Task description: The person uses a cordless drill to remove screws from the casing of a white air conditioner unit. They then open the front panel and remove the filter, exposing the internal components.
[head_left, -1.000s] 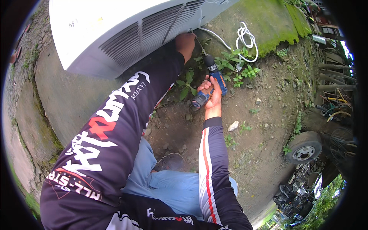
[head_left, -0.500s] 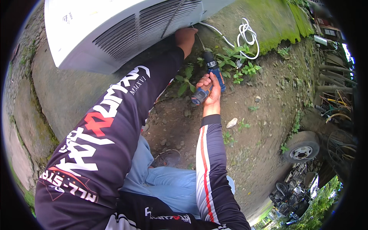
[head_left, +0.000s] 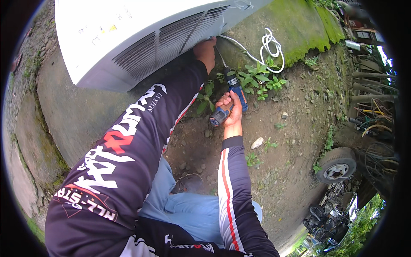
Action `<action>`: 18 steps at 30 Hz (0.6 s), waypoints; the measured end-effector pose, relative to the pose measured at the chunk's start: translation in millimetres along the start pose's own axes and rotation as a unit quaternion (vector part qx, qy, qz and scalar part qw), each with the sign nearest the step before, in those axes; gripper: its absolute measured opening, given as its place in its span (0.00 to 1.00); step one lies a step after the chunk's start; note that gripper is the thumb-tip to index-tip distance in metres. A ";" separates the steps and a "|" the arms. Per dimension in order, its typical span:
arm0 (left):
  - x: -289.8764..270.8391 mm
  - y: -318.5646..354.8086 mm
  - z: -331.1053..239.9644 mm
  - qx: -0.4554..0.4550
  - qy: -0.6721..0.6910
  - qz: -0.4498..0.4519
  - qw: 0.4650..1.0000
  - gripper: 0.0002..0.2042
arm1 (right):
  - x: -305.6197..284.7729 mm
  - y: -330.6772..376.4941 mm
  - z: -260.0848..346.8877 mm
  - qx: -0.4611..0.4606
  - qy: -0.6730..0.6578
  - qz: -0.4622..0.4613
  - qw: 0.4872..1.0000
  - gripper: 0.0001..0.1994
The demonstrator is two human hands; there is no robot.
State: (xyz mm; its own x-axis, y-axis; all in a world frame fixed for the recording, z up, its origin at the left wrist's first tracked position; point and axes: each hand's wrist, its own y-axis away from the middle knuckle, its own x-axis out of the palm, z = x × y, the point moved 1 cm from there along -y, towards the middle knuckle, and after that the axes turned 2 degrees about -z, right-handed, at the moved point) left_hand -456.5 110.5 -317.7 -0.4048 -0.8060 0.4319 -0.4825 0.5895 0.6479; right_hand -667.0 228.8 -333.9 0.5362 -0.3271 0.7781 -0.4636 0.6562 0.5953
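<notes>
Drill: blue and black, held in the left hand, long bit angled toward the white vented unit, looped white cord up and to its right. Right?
Wrong hand: the head view shows the drill in the right hand. Its bit, the white vented unit and the white cord are as you said.

I'm looking down on a grey, mossy concrete slab (head_left: 85, 107) that carries a white, box-shaped unit (head_left: 141, 25) far left and a looped white cable (head_left: 279, 47) far right. Nearer, brown, pebbly dirt ground (head_left: 295, 141) bears a pale oval stone (head_left: 257, 143), right of centre.
</notes>
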 end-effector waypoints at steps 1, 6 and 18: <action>1.2 1.0 0.1 0.004 0.003 -0.008 1.000 0.11 | 0.9 1.1 -0.4 -0.006 0.015 0.001 1.000 0.08; 5.6 -14.5 14.2 -0.018 0.032 -0.043 0.998 0.12 | 9.6 7.2 -4.7 -0.049 0.053 -0.015 0.997 0.08; 8.0 -21.7 28.5 -0.052 0.038 -0.071 0.995 0.27 | 27.4 18.3 -12.8 -0.100 0.102 -0.031 0.989 0.07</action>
State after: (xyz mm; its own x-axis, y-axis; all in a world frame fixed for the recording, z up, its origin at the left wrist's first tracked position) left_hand -471.3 92.8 -346.1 -0.2772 -0.8848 0.3744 -0.4462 0.4637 0.7654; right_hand -651.7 240.6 -304.2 0.7003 -0.2407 0.6721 -0.2868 0.7673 0.5736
